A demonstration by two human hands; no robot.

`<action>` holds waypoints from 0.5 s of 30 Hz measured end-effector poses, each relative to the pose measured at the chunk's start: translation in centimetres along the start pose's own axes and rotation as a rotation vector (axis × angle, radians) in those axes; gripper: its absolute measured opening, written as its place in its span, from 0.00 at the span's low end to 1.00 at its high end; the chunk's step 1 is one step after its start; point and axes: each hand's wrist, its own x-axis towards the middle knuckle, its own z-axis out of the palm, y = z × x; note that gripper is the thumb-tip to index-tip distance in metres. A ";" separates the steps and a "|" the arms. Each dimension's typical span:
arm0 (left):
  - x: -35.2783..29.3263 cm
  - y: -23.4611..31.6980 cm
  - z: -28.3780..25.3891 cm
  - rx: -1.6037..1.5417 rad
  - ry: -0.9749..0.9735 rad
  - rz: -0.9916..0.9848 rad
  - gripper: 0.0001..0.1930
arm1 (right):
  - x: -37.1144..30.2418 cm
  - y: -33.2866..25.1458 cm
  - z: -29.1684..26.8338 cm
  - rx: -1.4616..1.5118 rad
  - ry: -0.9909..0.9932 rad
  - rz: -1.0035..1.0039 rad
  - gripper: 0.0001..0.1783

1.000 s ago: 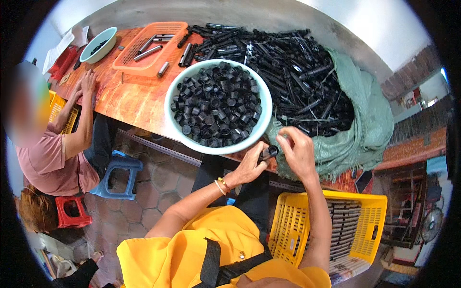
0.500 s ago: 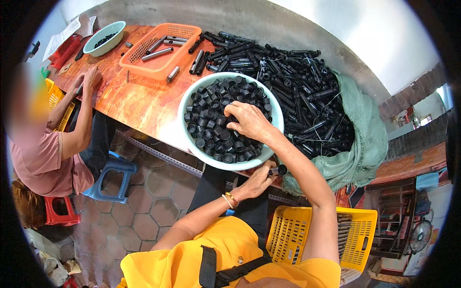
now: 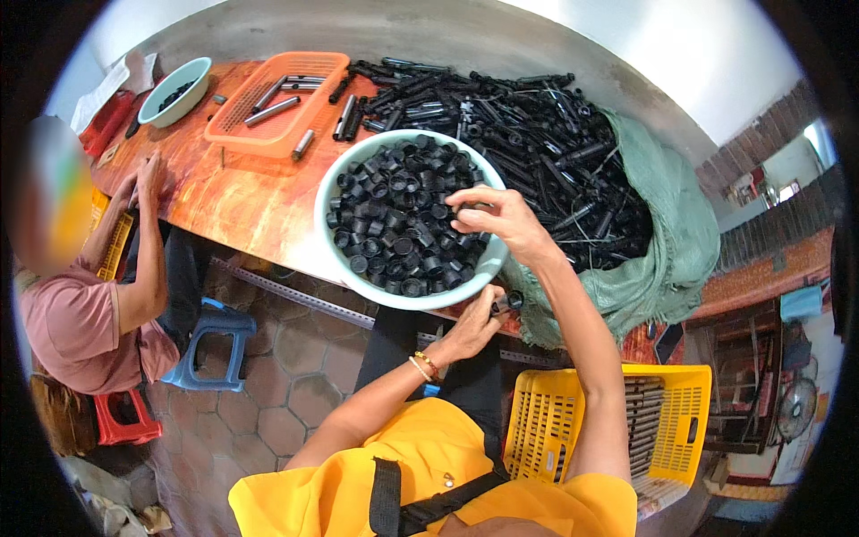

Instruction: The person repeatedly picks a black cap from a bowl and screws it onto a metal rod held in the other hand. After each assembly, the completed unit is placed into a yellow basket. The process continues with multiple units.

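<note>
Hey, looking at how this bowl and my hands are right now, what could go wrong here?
1. The white bowl of black caps seems to overhang the table edge; a push from the right hand reaching into it might tip it.
2. The left hand holds a black tube out past the table edge, so a slip would likely drop it to the floor.

A white bowl [image 3: 333, 249] holds black caps [image 3: 394, 224]; behind it lies an orange tray [image 3: 234, 125], right of it black tubes [image 3: 537, 143] on green sacking [image 3: 667, 259], all on a reddish-brown wood-grain table [image 3: 242, 201], with a yellow slotted crate [image 3: 537, 430] below
</note>
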 end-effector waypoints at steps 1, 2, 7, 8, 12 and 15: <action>0.0 0.0 0.2 -0.004 0.019 0.001 0.16 | -1.6 0.0 -0.6 0.103 0.047 0.043 0.15; 0.1 -0.1 0.2 0.005 0.024 0.003 0.16 | -3.0 0.3 -1.2 0.195 0.096 0.026 0.14; 0.2 0.5 -0.1 -0.037 0.012 -0.085 0.14 | -9.5 1.7 -2.1 0.249 0.240 -0.112 0.09; 0.3 0.9 -0.1 -0.047 0.014 -0.089 0.15 | -10.5 1.6 -1.6 0.264 0.243 -0.103 0.09; 0.6 1.0 0.0 -0.041 -0.008 -0.039 0.14 | -12.4 2.8 -0.7 0.123 0.273 -0.159 0.07; 0.6 1.7 -0.2 -0.087 -0.024 -0.069 0.13 | -12.6 4.0 -0.7 -0.087 0.294 -0.275 0.09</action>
